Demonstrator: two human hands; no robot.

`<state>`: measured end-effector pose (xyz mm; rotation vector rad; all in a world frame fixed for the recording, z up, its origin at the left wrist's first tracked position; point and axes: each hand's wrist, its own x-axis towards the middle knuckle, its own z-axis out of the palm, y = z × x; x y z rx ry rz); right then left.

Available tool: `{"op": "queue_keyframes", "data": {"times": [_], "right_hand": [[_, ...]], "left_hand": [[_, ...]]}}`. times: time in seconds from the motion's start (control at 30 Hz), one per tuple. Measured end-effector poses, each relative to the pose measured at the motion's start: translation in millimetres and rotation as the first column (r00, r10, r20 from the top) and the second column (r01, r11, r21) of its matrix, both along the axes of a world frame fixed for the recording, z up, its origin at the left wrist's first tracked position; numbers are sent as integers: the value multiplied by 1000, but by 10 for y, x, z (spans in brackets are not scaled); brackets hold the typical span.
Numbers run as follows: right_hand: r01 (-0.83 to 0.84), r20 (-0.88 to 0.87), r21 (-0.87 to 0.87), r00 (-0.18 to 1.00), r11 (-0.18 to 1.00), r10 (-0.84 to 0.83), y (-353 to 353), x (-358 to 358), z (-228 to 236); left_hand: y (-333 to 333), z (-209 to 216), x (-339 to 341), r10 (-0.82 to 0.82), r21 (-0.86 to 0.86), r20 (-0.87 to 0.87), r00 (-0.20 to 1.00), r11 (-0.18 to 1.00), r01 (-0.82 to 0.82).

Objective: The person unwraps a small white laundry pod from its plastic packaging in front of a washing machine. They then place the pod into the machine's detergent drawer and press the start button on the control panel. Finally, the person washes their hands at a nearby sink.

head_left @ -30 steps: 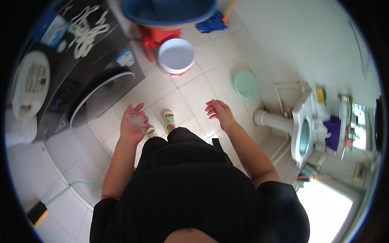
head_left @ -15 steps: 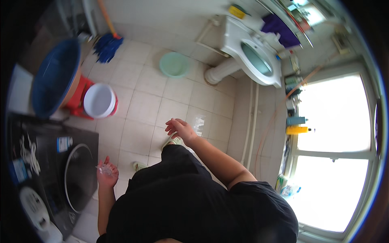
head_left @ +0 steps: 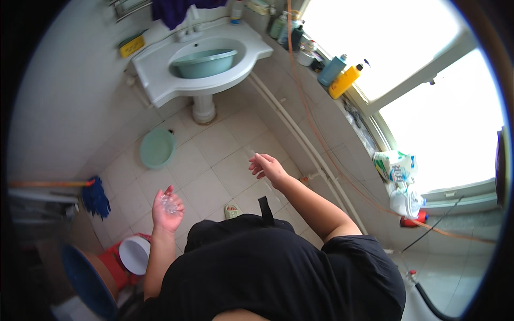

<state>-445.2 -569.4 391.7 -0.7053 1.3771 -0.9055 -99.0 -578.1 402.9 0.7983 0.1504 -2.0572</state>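
My left hand [head_left: 167, 215] is turned palm up over the floor, its fingers curled round a crumpled-looking clear plastic piece [head_left: 170, 204]. What kind of thing that is, I cannot make out. To the right, my right hand [head_left: 269, 169] hangs in front of my body with thumb and fingers drawn together. A faint, pale bit shows at its fingertips, too blurred to name. Beyond both hands stands a white pedestal sink [head_left: 160, 80] holding a pale green basin [head_left: 206, 64]. On the floor beyond my left hand lies a light green basin [head_left: 158, 148].
A blue mop [head_left: 96, 199] leans at the left, near a white bucket [head_left: 134, 255] and a large blue tub [head_left: 88, 283]. Along the right, the windowsill carries a yellow bottle [head_left: 345, 81], a blue bottle [head_left: 332, 70] and plastic packs [head_left: 395, 166]. An orange hose [head_left: 316, 128] hangs below it.
My body and view have turned to the right, bringing the sink ahead. The washing machine has left the picture. The clear plastic piece stays in my left hand.
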Motion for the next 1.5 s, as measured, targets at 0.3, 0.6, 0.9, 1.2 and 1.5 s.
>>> {"op": "queue_keyframes", "data": {"times": [0.3, 0.6, 0.9, 1.2, 1.5], "right_hand": [[657, 84, 50, 748, 753, -658, 1021, -734, -47], [980, 22, -31, 195, 194, -981, 2525, -570, 225], [958, 7, -43, -283, -283, -959, 4079, 101, 134], [758, 0, 22, -652, -652, -758, 4957, 716, -174], [593, 10, 71, -805, -802, -593, 4988, 354, -184]], "left_hand": [[-1055, -155, -1510, -574, 171, -39, 818, 803, 571], [-761, 193, -3564, -925, 18, -1, 379, 379, 925], [1381, 309, -5471, -974, -96, -207, -92, -73, 993], [2941, 787, -7511, -987, -372, -162, -7, 55, 927], [3589, 94, -9592, -990, -287, 139, 6, -35, 957]]}}
